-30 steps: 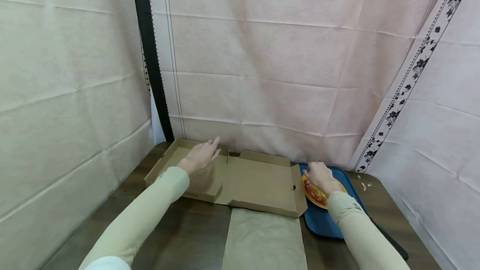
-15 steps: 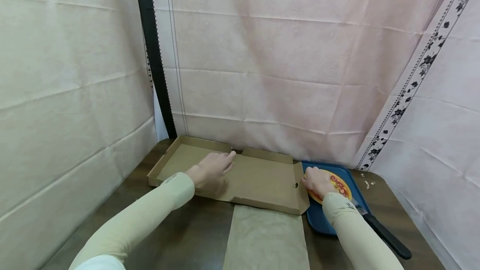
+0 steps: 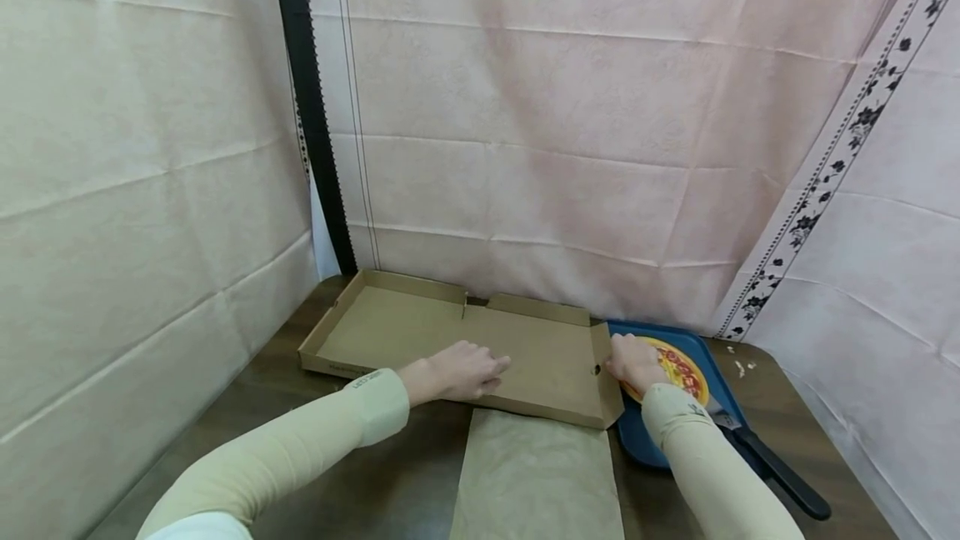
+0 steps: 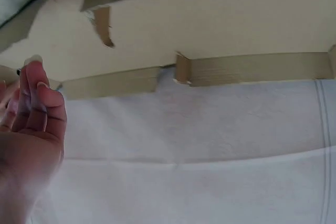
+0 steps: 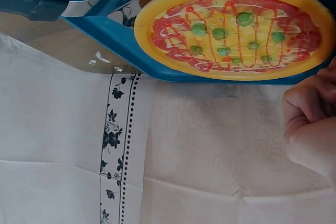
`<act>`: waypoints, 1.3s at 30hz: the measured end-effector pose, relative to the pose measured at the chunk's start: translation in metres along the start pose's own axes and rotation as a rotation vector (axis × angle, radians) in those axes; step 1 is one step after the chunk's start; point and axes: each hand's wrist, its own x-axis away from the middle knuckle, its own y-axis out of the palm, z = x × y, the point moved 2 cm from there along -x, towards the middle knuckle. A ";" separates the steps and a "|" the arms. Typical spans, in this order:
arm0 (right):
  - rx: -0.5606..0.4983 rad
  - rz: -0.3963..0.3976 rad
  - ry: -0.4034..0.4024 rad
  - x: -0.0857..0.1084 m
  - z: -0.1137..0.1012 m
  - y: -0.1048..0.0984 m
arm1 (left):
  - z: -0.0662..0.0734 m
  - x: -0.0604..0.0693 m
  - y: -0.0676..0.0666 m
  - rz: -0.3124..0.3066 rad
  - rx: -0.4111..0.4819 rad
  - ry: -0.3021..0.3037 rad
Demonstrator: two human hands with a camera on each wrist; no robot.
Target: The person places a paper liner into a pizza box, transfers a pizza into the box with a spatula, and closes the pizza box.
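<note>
An open cardboard pizza box point(image 3: 536, 357) lies flat, its deep half on the left and its flapped half on the right. Over the front edge of the right half, my left hand point(image 3: 459, 371) hovers with loosely bent fingers and nothing in them. My right hand point(image 3: 637, 363) is at the box's right side flap, fingers curled; whether they pinch the flap is hidden. Just right of that hand, a round pizza point(image 5: 236, 38) with red and green toppings sits on a blue tray point(image 3: 639, 440). A black-handled metal spatula point(image 3: 783, 473) has its blade at the pizza's edge.
A brown paper sheet point(image 3: 538, 477) lies on the dark wooden table point(image 3: 360, 473) in front of the box. Small white scraps point(image 3: 741, 367) lie right of the tray. Cloth curtains point(image 3: 525, 148) hang behind and at both sides.
My left hand has come from over the box's left half toward me and right, to the front edge. My right hand has shifted left from above the pizza to the side flap.
</note>
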 end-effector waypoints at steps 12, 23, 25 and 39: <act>-0.002 -0.015 -0.045 -0.004 -0.010 -0.004 | 0.030 -0.003 0.014 -0.084 -0.091 0.101; -0.026 -0.055 -0.031 -0.008 -0.020 -0.006 | 0.036 0.000 0.034 -0.133 -0.071 -0.024; -0.021 -0.050 -0.037 -0.009 -0.021 -0.006 | 0.036 0.000 0.036 -0.138 -0.057 -0.026; -0.001 -0.044 -0.019 -0.005 -0.023 -0.006 | 0.033 0.002 0.041 -0.139 -0.041 -0.007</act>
